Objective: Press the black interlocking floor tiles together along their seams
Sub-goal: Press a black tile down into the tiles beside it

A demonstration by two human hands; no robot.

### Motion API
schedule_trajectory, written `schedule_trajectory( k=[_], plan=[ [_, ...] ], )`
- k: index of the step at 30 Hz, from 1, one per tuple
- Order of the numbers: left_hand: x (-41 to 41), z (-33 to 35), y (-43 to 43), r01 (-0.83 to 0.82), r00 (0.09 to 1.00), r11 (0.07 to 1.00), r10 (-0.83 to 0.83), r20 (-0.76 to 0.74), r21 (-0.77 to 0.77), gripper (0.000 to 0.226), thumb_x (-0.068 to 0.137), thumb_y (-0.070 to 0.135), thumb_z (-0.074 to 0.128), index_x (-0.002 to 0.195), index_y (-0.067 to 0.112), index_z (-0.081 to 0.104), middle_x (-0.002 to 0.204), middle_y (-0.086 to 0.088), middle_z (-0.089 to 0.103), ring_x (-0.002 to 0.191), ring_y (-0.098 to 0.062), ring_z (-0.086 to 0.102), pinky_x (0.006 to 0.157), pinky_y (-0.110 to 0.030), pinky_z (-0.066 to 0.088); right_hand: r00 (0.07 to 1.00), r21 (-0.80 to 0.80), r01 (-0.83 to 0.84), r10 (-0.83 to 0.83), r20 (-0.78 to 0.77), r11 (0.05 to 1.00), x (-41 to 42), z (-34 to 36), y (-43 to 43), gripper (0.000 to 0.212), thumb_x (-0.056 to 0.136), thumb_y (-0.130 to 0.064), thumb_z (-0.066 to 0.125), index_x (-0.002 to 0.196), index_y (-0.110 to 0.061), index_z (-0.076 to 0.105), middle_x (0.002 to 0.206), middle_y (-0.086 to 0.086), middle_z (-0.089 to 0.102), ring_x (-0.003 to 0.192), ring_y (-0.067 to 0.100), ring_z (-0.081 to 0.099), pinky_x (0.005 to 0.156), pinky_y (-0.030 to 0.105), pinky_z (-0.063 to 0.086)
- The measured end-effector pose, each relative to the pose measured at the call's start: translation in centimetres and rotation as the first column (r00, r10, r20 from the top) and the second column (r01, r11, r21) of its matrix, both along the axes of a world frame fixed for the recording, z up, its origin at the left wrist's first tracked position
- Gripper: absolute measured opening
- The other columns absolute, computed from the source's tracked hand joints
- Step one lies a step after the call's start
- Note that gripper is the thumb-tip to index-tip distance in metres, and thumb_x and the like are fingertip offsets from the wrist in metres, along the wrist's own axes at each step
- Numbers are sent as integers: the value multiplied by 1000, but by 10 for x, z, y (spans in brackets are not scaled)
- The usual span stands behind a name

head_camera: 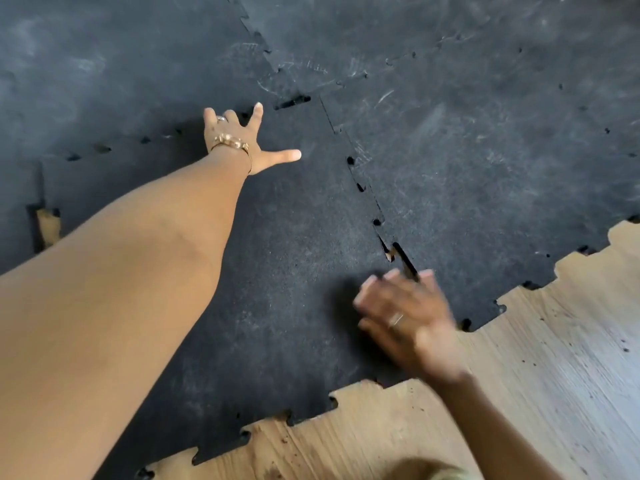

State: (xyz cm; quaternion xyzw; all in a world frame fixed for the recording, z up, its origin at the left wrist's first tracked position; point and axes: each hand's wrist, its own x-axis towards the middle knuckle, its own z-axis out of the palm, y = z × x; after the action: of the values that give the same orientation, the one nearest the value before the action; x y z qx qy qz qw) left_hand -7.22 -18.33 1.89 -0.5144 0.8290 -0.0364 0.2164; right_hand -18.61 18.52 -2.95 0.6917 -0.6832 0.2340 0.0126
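Observation:
Black interlocking floor tiles cover most of the floor. The nearest tile (284, 278) lies in the middle, with toothed edges. My left hand (242, 140) reaches far forward, fingers spread flat on this tile's far seam (291, 102), where a gap shows. My right hand (405, 317), blurred and with fingers apart, is over the near end of the right-hand seam (377, 220), which runs between this tile and the right tile (485, 188). Small gaps and a bit of wood show along that seam near my fingertips.
Bare wooden floor (519, 393) lies at the front right, beyond the tiles' jagged edges. A small patch of wood (48, 225) shows through a gap at the left. Further scuffed black tiles (381, 36) stretch to the back.

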Motion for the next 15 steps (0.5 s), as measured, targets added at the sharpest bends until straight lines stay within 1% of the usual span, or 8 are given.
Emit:
schedule_trajectory(
  k=[1,3,6,8,10,12,14,15],
  plan=[
    [1,-3,0,-8,1000,1000,8,-14,11,134,42,103,-7,155,31,-8,140,-24,40,131,-36,40,110,-49,20,975,34,215,-217,44,976,-18,8,-3,73,75,-62,72,133,-20,61,142,3,55,138,27,43,109,66,32],
    [2,-8,3,-46,998,998,48,-49,44,128,48,102,-3,154,31,-14,149,-23,29,139,-37,30,112,-51,20,918,104,374,-384,100,922,-25,21,-1,83,73,-69,65,135,-14,58,145,4,51,140,27,40,116,56,26],
    [3,-21,13,-147,978,986,157,-141,77,114,63,96,3,153,30,-20,162,-20,-1,150,-35,-3,117,-58,4,843,217,415,-463,275,884,31,25,4,67,85,-61,55,129,-12,63,141,0,54,138,29,42,117,48,26],
    [4,-28,29,-199,946,973,222,-238,115,102,76,88,7,154,27,-18,162,-17,-14,149,-33,-13,118,-58,-2,857,328,382,-464,223,864,75,18,0,67,93,-60,45,141,-15,50,152,2,42,146,24,26,121,44,17],
    [12,-30,51,-161,928,972,208,-308,172,89,87,78,11,155,25,-14,161,-16,-17,149,-33,-15,119,-57,-5,867,434,360,-468,171,826,98,14,-15,66,99,-55,35,153,-18,28,163,3,19,149,17,-2,121,39,-2],
    [35,-31,74,-124,917,980,174,-359,156,84,92,72,17,155,24,-9,161,-17,-17,149,-35,-15,119,-54,-8,860,492,372,-492,137,787,100,14,-37,66,102,-51,30,156,-17,11,165,4,1,150,20,-13,118,37,-14],
    [79,-30,97,-294,878,953,297,-376,67,88,91,72,26,156,20,-4,161,-22,-13,148,-40,-13,117,-54,-8,859,504,406,-506,73,762,90,16,-58,75,100,-54,32,156,-13,4,164,11,-6,151,27,-11,120,42,-11],
    [107,-29,108,-457,814,889,434,-386,33,91,90,72,31,156,17,0,160,-25,-9,147,-43,-12,116,-56,-7,850,517,431,-525,42,740,84,19,-68,81,98,-58,35,156,-12,2,164,15,-7,151,31,-10,121,45,-7]
  ],
)
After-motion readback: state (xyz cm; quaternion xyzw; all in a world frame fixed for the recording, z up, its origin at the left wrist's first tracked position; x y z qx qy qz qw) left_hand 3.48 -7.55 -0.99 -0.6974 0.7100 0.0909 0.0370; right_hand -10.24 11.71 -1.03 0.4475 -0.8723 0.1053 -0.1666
